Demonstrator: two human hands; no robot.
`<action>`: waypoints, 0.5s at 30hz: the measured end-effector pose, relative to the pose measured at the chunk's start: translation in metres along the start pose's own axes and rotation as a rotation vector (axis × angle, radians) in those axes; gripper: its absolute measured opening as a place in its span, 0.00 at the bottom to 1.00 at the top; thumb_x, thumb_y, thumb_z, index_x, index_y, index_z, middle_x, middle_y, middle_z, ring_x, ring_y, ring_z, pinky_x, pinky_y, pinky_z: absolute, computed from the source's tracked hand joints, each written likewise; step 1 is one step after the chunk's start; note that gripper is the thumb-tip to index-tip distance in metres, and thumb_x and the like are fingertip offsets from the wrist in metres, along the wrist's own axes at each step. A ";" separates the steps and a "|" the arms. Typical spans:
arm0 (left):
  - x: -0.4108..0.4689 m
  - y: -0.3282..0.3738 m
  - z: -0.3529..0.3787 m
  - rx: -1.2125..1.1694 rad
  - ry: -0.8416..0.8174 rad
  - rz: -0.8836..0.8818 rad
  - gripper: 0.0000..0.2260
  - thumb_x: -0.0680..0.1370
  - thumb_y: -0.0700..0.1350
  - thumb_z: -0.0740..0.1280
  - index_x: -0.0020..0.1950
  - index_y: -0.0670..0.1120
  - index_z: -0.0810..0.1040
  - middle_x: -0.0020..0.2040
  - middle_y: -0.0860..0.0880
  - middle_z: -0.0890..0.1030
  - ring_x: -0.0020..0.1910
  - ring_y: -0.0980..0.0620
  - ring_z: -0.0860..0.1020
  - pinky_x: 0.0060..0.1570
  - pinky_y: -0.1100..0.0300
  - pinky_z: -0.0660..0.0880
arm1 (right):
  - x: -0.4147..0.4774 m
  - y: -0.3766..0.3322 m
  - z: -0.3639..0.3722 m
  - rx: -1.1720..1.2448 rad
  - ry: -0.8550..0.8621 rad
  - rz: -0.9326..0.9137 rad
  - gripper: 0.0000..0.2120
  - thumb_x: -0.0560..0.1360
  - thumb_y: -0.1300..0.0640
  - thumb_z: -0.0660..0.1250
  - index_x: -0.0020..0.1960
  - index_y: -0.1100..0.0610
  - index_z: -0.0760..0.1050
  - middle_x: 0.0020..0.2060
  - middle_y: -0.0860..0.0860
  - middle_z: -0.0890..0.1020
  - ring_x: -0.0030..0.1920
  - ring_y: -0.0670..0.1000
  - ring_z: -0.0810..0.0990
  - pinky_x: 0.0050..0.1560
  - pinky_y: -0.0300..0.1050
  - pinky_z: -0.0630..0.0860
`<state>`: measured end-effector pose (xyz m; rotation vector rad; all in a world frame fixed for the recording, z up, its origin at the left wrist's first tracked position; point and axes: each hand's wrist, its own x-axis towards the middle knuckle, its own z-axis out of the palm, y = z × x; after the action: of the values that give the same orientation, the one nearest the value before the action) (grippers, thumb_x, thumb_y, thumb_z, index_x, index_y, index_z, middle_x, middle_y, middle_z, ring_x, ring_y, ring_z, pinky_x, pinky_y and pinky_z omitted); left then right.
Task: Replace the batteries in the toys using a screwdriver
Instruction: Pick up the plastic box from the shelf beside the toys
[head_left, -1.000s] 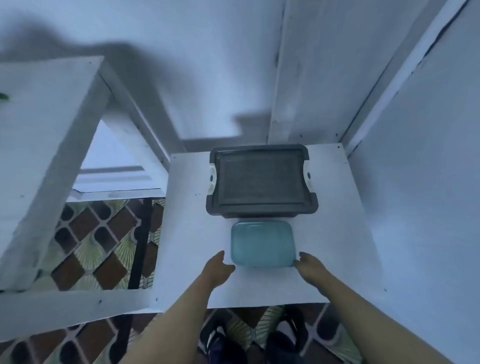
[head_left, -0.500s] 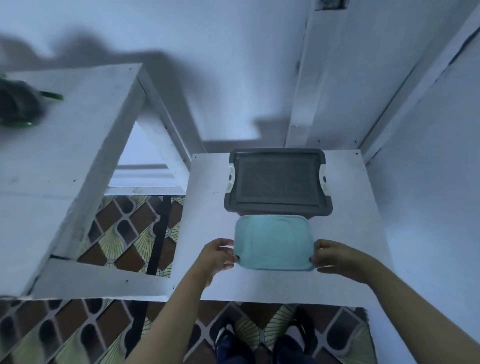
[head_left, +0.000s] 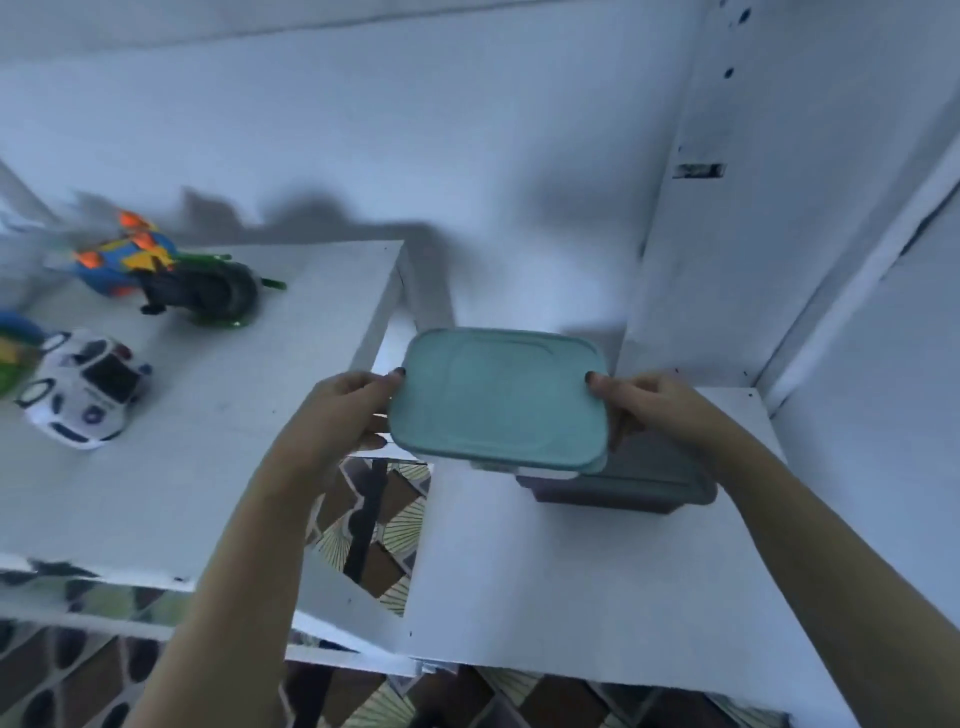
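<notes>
Fetching supplies for the battery change. A teal container (head_left: 498, 397) with its lid on is held in the air, roughly level, above the lower table (head_left: 545, 571) and in front of a dark grey box (head_left: 623, 488) that stands there; the left hand (head_left: 345, 410) grips one short end and the right hand (head_left: 654, 405) the other, thumbs on the lid's rim and fingers curled under the base. The toys lie well apart from it on the upper table (head_left: 234, 441) to the left: a toy motorcycle (head_left: 171, 275) on its side towards the back, a white toy car (head_left: 83, 395) nearer the front; a further green toy is cut off by the picture's left edge. No screwdriver or battery shows; the lid is opaque, so the contents cannot be told, though it probably holds one or both. To do the step well: keep both hands on it and the lid level, since loose parts inside would slide; carry it clear over the corner of the upper table; set it on the bare patch to the right of the toy car, flat and well in from the edge; open the lid only once the base rests fully.
</notes>
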<state>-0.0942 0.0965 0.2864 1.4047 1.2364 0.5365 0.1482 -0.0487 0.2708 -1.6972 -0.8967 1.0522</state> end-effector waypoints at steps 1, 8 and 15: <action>0.001 0.004 -0.017 0.007 0.031 0.027 0.09 0.80 0.46 0.66 0.45 0.42 0.79 0.34 0.49 0.78 0.29 0.53 0.74 0.35 0.59 0.71 | 0.000 -0.014 0.012 -0.001 0.001 -0.027 0.20 0.77 0.50 0.65 0.31 0.61 0.76 0.23 0.50 0.80 0.26 0.45 0.79 0.32 0.32 0.75; 0.004 -0.003 -0.135 -0.030 0.156 0.057 0.09 0.80 0.44 0.65 0.42 0.43 0.77 0.37 0.44 0.75 0.33 0.47 0.70 0.36 0.56 0.69 | 0.018 -0.071 0.119 -0.058 -0.122 -0.056 0.21 0.78 0.49 0.64 0.30 0.61 0.77 0.23 0.51 0.80 0.24 0.48 0.78 0.31 0.35 0.76; 0.016 -0.045 -0.220 -0.053 0.221 0.033 0.09 0.80 0.44 0.66 0.41 0.43 0.78 0.37 0.43 0.75 0.34 0.47 0.70 0.38 0.55 0.70 | 0.032 -0.084 0.215 -0.144 -0.149 0.021 0.24 0.79 0.46 0.61 0.36 0.65 0.77 0.25 0.50 0.80 0.24 0.50 0.78 0.34 0.37 0.78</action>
<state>-0.2955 0.1974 0.2986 1.3493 1.3654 0.7586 -0.0476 0.0756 0.2960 -1.7663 -1.0741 1.1641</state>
